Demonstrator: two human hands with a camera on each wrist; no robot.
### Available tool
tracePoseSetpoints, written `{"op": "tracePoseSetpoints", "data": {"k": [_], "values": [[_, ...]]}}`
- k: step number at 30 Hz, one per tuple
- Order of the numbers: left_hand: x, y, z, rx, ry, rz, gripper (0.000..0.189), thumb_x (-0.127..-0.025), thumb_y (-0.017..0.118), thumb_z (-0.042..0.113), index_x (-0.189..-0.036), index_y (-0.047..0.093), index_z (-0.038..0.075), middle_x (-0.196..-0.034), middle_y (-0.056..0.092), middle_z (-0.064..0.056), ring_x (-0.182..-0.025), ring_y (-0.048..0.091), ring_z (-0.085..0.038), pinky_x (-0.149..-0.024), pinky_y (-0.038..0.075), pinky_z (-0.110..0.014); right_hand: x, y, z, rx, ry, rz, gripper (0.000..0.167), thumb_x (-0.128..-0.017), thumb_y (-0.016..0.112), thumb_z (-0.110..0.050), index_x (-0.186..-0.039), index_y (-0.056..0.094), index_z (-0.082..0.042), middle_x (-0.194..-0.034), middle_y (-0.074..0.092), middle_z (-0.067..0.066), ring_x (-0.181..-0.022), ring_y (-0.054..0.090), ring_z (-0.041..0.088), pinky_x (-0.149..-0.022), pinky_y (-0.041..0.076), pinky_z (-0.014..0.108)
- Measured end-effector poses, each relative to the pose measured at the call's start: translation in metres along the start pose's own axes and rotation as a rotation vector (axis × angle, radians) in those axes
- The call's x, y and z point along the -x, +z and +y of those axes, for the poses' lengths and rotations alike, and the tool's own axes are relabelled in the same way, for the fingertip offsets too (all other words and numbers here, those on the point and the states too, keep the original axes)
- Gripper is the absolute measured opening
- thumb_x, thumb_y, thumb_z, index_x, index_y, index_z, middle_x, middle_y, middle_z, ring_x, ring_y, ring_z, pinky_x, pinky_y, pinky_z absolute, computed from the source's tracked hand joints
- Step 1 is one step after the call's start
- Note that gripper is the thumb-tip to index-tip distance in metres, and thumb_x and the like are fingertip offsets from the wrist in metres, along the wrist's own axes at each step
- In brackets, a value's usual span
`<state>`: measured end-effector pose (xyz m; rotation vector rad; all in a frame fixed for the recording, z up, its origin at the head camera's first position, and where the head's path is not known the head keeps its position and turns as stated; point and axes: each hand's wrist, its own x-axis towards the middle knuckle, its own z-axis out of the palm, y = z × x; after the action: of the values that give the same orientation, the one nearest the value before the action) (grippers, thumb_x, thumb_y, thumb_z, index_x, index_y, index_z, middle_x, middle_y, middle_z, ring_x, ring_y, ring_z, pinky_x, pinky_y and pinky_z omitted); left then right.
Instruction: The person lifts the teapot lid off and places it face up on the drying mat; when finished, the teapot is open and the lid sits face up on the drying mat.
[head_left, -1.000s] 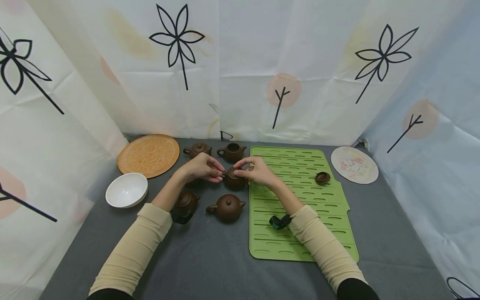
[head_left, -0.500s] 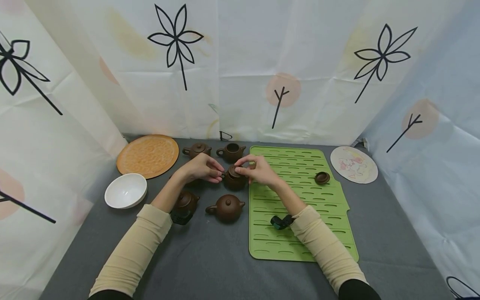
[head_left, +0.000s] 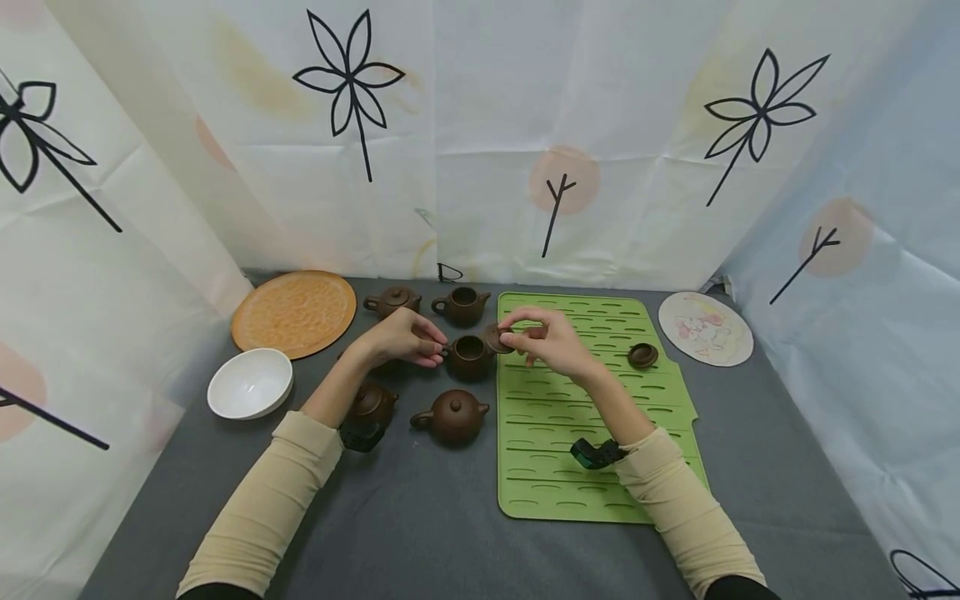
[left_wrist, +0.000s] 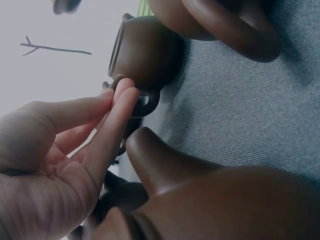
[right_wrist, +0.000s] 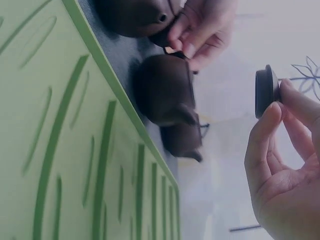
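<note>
My left hand (head_left: pixel 401 337) pinches the handle of a brown clay teapot (head_left: pixel 468 369), which stands with its mouth uncovered at the mat's left edge. In the left wrist view, thumb and fingertips meet at the handle of this teapot (left_wrist: pixel 147 52). My right hand (head_left: pixel 553 343) holds the teapot lid (head_left: pixel 495 339) by its top, in the air just right of the teapot's mouth. The right wrist view shows the lid (right_wrist: pixel 266 93) tilted on edge between thumb and fingers. A second lid (head_left: pixel 642 356) lies on the green mat (head_left: pixel 577 492).
Around stand a lidless teapot (head_left: pixel 461 307) and lidded teapots at the back (head_left: pixel 393 300), front (head_left: pixel 457 417) and left (head_left: pixel 372 402); the left wrist partly hides the last. Further left are a white bowl (head_left: pixel 250 383) and orange round mat (head_left: pixel 294 314). A pale disc (head_left: pixel 706 330) lies right.
The right hand has lifted the lid off the teapot and moved it to the right, baring the teapot's mouth. The left hand has stayed at the handle.
</note>
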<state>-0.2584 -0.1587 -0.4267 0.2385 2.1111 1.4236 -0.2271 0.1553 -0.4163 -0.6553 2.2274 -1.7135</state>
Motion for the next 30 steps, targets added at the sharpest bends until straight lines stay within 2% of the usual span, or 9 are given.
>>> {"op": "tracePoseSetpoints", "data": {"k": [4,11,19,24,28,30], "values": [[0.001,0.000,0.000,0.001,0.005,-0.004,0.025,-0.106,0.065,-0.001,-0.128,0.070,-0.012,-0.101,0.077,-0.012,-0.086,0.079,-0.014,-0.085,0.071,-0.034,0.014,-0.015,-0.005,-0.010,-0.008,-0.002,0.025,-0.107,0.068,-0.007,-0.130,0.069,0.002,-0.141,0.063,0.020,-0.077,0.064,0.011,-0.060,0.062,0.036],[0.001,0.000,-0.001,0.004,0.008,-0.004,0.024,-0.106,0.066,0.000,-0.127,0.070,-0.011,-0.102,0.078,-0.013,-0.088,0.080,-0.016,-0.085,0.071,-0.034,0.040,-0.038,-0.010,0.032,-0.001,0.025,0.028,-0.107,0.068,-0.008,-0.133,0.066,0.003,-0.156,0.055,0.024,-0.080,0.065,0.011,-0.062,0.062,0.033],[0.002,0.000,-0.002,-0.015,0.014,-0.003,0.024,-0.106,0.065,-0.001,-0.128,0.070,-0.012,-0.104,0.077,-0.014,-0.086,0.079,-0.013,-0.092,0.070,-0.042,0.066,-0.059,-0.008,0.102,0.006,0.071,0.028,-0.110,0.063,-0.010,-0.136,0.061,0.003,-0.143,0.059,0.023,-0.086,0.073,0.009,-0.062,0.066,0.040],[0.002,0.000,-0.001,-0.015,0.015,-0.001,0.024,-0.106,0.065,-0.001,-0.127,0.070,-0.011,-0.104,0.077,-0.015,-0.086,0.079,-0.013,-0.091,0.070,-0.041,0.082,-0.070,-0.006,0.102,0.015,0.078,0.037,-0.113,0.059,-0.011,-0.147,0.053,0.002,-0.148,0.053,0.028,-0.094,0.078,0.018,-0.066,0.069,0.040],[0.001,0.000,0.000,-0.016,0.018,-0.002,0.023,-0.106,0.065,-0.001,-0.126,0.070,-0.011,-0.103,0.077,-0.014,-0.086,0.080,-0.014,-0.087,0.071,-0.037,0.095,-0.078,-0.002,0.102,0.017,0.072,0.046,-0.114,0.057,-0.012,-0.157,0.046,0.000,-0.154,0.048,0.033,-0.099,0.080,0.015,-0.074,0.071,0.044],[0.001,0.000,0.000,-0.016,0.020,-0.002,0.023,-0.106,0.065,-0.001,-0.125,0.070,-0.011,-0.103,0.077,-0.014,-0.086,0.080,-0.014,-0.085,0.071,-0.035,0.100,-0.082,0.000,0.102,0.010,0.065,0.049,-0.114,0.055,-0.011,-0.160,0.044,0.001,-0.153,0.050,0.027,-0.103,0.080,0.013,-0.080,0.071,0.044]]}}
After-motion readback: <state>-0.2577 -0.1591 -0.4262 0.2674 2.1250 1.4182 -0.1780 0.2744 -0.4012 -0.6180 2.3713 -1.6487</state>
